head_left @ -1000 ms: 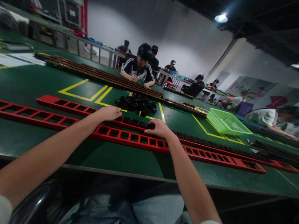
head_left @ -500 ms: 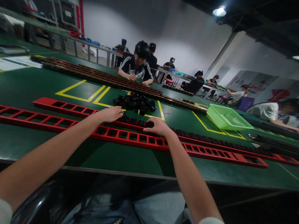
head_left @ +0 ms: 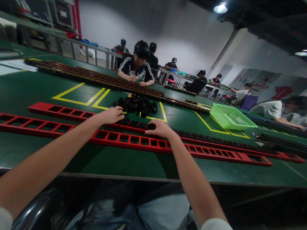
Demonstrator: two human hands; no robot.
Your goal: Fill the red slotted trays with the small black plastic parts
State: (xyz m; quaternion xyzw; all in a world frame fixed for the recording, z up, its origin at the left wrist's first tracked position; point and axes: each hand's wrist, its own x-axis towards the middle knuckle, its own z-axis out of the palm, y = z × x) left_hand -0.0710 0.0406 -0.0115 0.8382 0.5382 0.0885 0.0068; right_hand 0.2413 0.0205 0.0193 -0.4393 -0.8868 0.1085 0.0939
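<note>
A long red slotted frame (head_left: pixel 36 107) lies across the table, with a row of small black pieces (head_left: pixel 213 139) seated in its middle and right slots. Over its left part, my left hand (head_left: pixel 112 115) has its fingers bent down together at the slots; what is under the fingertips is hidden. My right hand (head_left: pixel 159 129) is farther right on the same frame, thumb and fingers curved round a small black piece (head_left: pixel 151 127). Just beyond both hands sits a loose pile of black pieces (head_left: pixel 136 105). Nearer me, a second red slotted frame (head_left: pixel 127 140) runs under my forearms with open slots.
A light green plastic basket (head_left: pixel 231 117) stands at the right. Long brown-black strips (head_left: pixel 98 77) lie stacked behind the pile. More dark strips (head_left: pixel 283 144) lie at far right. A co-worker (head_left: pixel 139 65) sits opposite; others work around. The table's front edge (head_left: pixel 133 179) is close to me.
The view has shifted slightly, so the scene sits a little farther left. Both hands stay at nearly the same places on the farther frame, with only small finger movement.
</note>
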